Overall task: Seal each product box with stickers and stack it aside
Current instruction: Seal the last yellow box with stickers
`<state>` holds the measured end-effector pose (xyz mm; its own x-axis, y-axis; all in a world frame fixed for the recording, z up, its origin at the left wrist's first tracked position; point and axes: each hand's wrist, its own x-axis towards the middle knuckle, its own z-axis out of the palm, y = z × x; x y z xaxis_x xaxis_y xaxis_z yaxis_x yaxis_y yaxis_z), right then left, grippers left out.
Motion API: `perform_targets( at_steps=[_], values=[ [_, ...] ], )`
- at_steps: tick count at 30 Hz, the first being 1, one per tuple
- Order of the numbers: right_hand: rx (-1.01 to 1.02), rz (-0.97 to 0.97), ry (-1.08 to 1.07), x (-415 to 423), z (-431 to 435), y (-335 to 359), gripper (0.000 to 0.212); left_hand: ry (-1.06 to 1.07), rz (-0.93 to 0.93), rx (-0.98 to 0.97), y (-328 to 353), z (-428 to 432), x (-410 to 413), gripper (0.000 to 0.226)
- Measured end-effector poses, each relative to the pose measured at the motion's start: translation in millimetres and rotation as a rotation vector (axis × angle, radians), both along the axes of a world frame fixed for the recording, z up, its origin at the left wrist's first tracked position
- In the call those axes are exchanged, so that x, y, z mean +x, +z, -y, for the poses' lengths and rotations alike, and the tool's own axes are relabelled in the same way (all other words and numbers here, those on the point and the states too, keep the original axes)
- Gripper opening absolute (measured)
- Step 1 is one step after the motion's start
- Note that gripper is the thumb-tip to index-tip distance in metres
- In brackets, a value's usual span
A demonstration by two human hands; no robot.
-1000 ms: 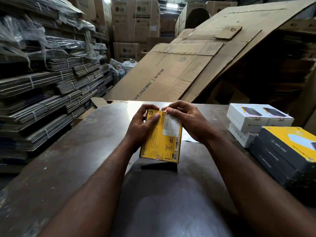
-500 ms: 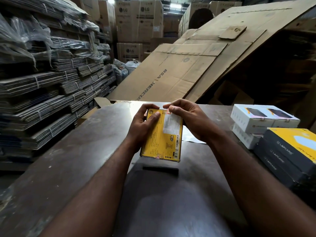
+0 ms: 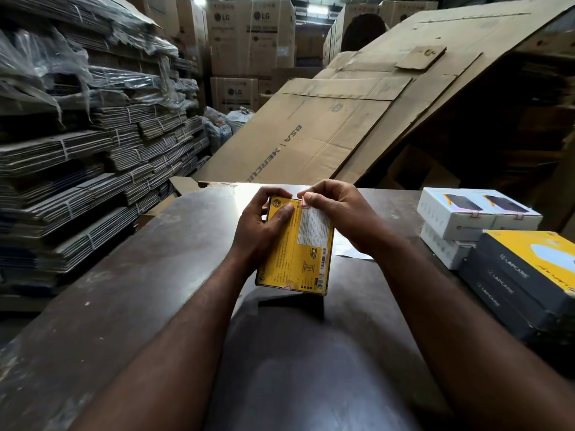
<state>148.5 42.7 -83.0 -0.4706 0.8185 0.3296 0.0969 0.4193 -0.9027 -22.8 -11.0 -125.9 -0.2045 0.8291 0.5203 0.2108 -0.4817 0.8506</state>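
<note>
My left hand (image 3: 264, 227) grips the yellow product box (image 3: 295, 262), right hand (image 3: 340, 213) pinches a sticker (image 3: 304, 203) at its top edge; sealing underway, stacking onto the side pile (image 3: 510, 275) remains.

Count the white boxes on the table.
3 white boxes: left top box and right top box side by side at the table's right, lower box under them; more may hide behind the Lapcare stack.
</note>
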Motion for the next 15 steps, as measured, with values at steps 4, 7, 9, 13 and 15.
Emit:
perform_targets(
  at_steps=[4, 7, 9, 13, 15],
  values=[
    [0.032, 0.008, -0.011, -1.0, -0.3, -2.6, 0.021, 0.013, -0.005, 0.011, -1.5, -0.8, -0.8, 0.010],
    [0.050, 0.005, -0.010, -1.3, -0.7, -3.8, 0.025, 0.017, -0.003, 0.015, -1.9, -1.4, -1.2, 0.010],
    [0.050, -0.003, -0.008, -1.2, -1.2, -4.3, 0.026, 0.021, -0.004, 0.017, -1.4, -0.9, -1.1, 0.011],
    [0.051, -0.013, 0.001, -1.1, -2.5, -5.0, 0.025, 0.030, -0.008, 0.015, -1.5, -1.2, -1.3, 0.012],
    [0.050, -0.016, 0.018, -0.9, -2.7, -5.2, 0.024, 0.028, -0.010, 0.011, -1.4, -1.3, -0.8, 0.011]
  ],
)
